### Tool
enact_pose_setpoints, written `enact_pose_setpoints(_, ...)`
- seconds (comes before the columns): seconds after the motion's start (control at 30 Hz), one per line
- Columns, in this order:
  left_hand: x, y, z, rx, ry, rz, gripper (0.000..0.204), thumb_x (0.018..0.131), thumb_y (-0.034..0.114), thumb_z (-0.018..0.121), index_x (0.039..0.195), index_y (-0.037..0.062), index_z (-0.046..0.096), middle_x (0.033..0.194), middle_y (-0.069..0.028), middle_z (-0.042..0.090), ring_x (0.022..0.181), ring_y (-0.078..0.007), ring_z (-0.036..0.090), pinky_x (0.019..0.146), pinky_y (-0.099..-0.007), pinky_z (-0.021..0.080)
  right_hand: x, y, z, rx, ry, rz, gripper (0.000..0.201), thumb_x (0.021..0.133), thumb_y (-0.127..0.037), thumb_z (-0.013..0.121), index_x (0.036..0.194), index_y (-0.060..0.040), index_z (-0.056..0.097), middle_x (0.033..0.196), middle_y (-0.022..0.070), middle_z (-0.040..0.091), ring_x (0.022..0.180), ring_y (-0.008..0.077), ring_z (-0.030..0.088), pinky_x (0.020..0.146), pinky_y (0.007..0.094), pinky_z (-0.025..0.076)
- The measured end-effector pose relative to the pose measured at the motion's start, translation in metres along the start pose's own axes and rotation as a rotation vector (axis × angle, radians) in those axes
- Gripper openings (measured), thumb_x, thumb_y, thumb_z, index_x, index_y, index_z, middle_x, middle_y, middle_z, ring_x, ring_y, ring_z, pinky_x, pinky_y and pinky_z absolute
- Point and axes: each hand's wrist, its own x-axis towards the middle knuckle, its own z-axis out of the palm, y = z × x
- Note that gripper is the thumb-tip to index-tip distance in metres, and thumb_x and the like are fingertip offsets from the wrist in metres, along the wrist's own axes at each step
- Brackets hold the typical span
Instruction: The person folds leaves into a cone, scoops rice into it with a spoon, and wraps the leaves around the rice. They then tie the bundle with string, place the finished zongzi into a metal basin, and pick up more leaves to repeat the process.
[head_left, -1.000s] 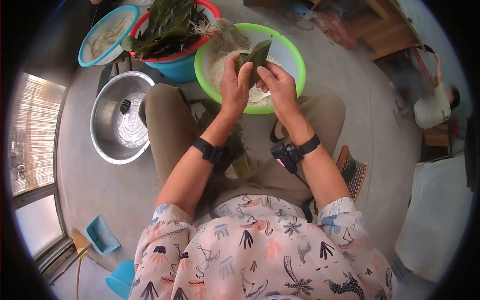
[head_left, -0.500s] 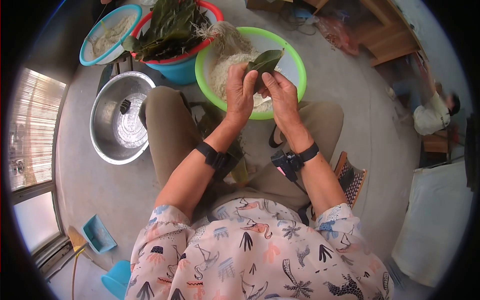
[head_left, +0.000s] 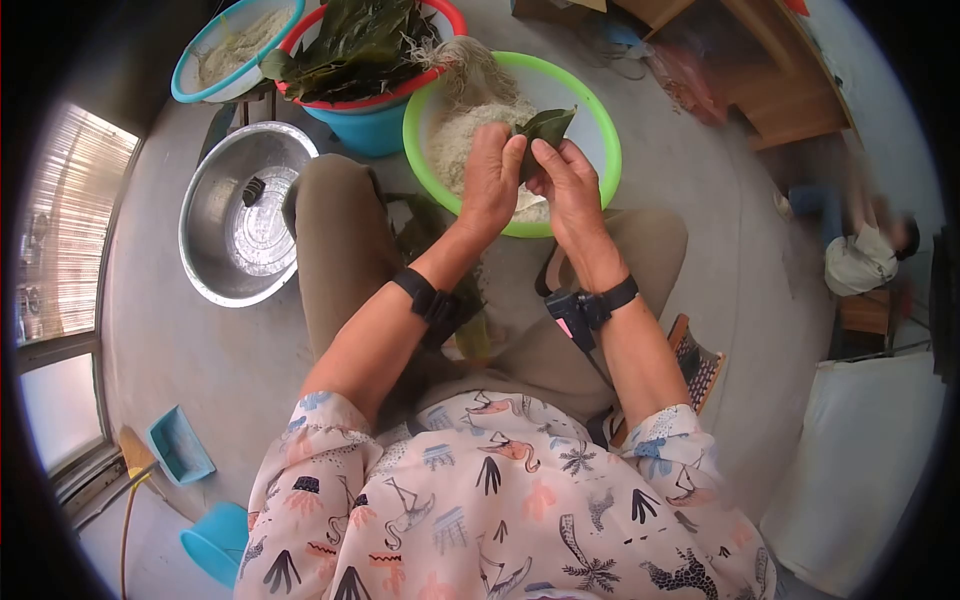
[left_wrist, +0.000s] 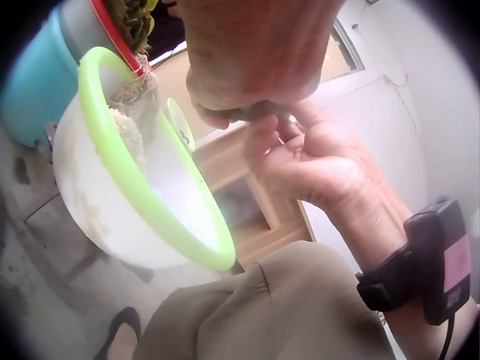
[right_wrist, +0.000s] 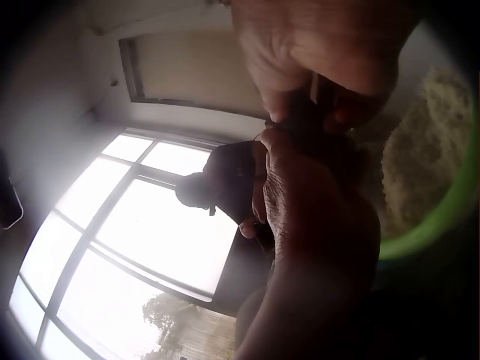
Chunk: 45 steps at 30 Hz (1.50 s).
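Note:
Both hands hold a folded dark green leaf (head_left: 549, 125) over the green-rimmed basin (head_left: 413, 178). The left hand (head_left: 490, 182) grips it from the left, thumb up along its near side. From the other side the right hand (head_left: 572, 197) pinches the leaf between thumb and curled fingers. The leaf's pointed end sticks out up and to the right. White rice (head_left: 460, 138) fills part of the basin below. In the left wrist view only a dark strip of the leaf (left_wrist: 259, 111) shows between the hands; what lies inside the fold is hidden.
At the back, a red-rimmed basin (head_left: 455, 20) holds many leaves beside a blue-rimmed basin (head_left: 180, 75). Pale strings (head_left: 465, 68) hang over the green rim. A metal basin (head_left: 215, 270) with one small dark wrapped bundle (head_left: 253, 191) stands left of the knee. Another person (head_left: 865, 255) sits far right.
The leaf's tip, upright at first, has tipped over to the right and less of it stands above the fingers. Both hands keep their hold. The head view has shifted slightly.

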Motion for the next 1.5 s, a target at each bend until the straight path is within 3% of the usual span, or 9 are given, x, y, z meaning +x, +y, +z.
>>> enact_pose_setpoints(0.43,0.009,0.009,-0.006,0.039,0.003,0.026,0.027,0.098,0.027,0.049,0.103,0.0004,0.048,0.092,-0.0197,0.047,0.083,-0.0353,0.050,0.075,-0.0418,0.042,0.013,0.002,-0.008,0.071,-0.128,0.013,0.019,0.091,-0.020,0.065,0.105,-0.0088,0.065,0.088,-0.0051,0.062,0.069,0.0049,0.051,0.063,0.0211,0.044)
enact_pose_setpoints(0.6,0.015,0.002,-0.011,0.256,-0.165,0.021,0.028,0.098,0.027,0.048,0.096,-0.0008,0.047,0.094,-0.0220,0.047,0.087,-0.0384,0.048,0.077,-0.0438,0.040,0.012,0.001,-0.010,0.087,-0.116,0.024,0.018,0.090,-0.020,0.067,0.104,-0.0089,0.066,0.086,-0.0060,0.061,0.068,0.0044,0.050,0.064,0.0206,0.042)
enact_pose_setpoints(0.73,0.022,0.006,-0.011,0.270,-0.144,0.093,0.029,0.098,0.028,0.048,0.093,0.0001,0.045,0.091,-0.0229,0.047,0.085,-0.0400,0.048,0.074,-0.0453,0.040,0.018,0.000,-0.013,0.077,-0.113,0.007,0.017,0.089,-0.020,0.068,0.102,-0.0086,0.067,0.085,-0.0065,0.061,0.067,0.0044,0.048,0.063,0.0201,0.040)
enact_pose_setpoints(0.8,0.027,0.013,-0.015,0.238,-0.208,-0.047,0.028,0.099,0.029,0.047,0.095,0.0009,0.045,0.085,-0.0239,0.050,0.081,-0.0425,0.049,0.071,-0.0467,0.040,0.024,-0.002,-0.014,0.047,-0.129,0.014,0.018,0.088,-0.020,0.069,0.101,-0.0079,0.067,0.084,-0.0068,0.061,0.065,0.0045,0.047,0.062,0.0203,0.039)
enact_pose_setpoints(1.0,0.034,0.014,-0.019,0.208,-0.153,-0.118,0.026,0.099,0.028,0.046,0.096,0.0015,0.044,0.082,-0.0254,0.052,0.079,-0.0460,0.052,0.070,-0.0473,0.041,0.037,-0.012,-0.010,0.014,-0.236,0.054,0.019,0.088,-0.020,0.069,0.102,-0.0075,0.066,0.083,-0.0057,0.059,0.067,0.0053,0.047,0.064,0.0208,0.039)
enact_pose_setpoints(1.1,0.034,0.004,-0.016,0.245,-0.106,-0.068,0.025,0.098,0.026,0.048,0.095,0.0016,0.043,0.084,-0.0257,0.052,0.081,-0.0460,0.051,0.070,-0.0470,0.041,0.040,-0.013,-0.009,0.076,-0.209,0.079,0.018,0.090,-0.021,0.067,0.103,-0.0084,0.064,0.086,-0.0049,0.060,0.068,0.0056,0.049,0.064,0.0210,0.040)
enact_pose_setpoints(1.2,0.027,0.001,-0.013,0.185,-0.115,-0.177,0.027,0.096,0.027,0.050,0.100,0.0013,0.046,0.090,-0.0246,0.050,0.086,-0.0419,0.052,0.074,-0.0450,0.042,0.040,-0.012,-0.008,0.029,-0.166,0.083,0.017,0.092,-0.018,0.064,0.105,-0.0074,0.064,0.087,-0.0041,0.061,0.065,0.0041,0.047,0.058,0.0196,0.038)
enact_pose_setpoints(1.3,0.024,0.001,-0.013,0.205,-0.089,-0.111,0.026,0.098,0.027,0.048,0.099,0.0016,0.044,0.089,-0.0233,0.048,0.084,-0.0422,0.049,0.073,-0.0457,0.041,0.037,-0.011,-0.004,-0.014,-0.117,0.085,0.016,0.092,-0.019,0.065,0.104,-0.0086,0.065,0.081,-0.0053,0.061,0.062,0.0035,0.047,0.056,0.0196,0.037)
enact_pose_setpoints(1.5,0.021,0.001,-0.017,0.156,-0.087,-0.115,0.026,0.099,0.026,0.048,0.099,0.0006,0.043,0.087,-0.0223,0.048,0.080,-0.0399,0.048,0.071,-0.0445,0.040,0.041,-0.006,-0.010,-0.005,-0.179,0.095,0.014,0.091,-0.019,0.066,0.101,-0.0092,0.066,0.081,-0.0053,0.062,0.060,0.0037,0.046,0.055,0.0194,0.037)
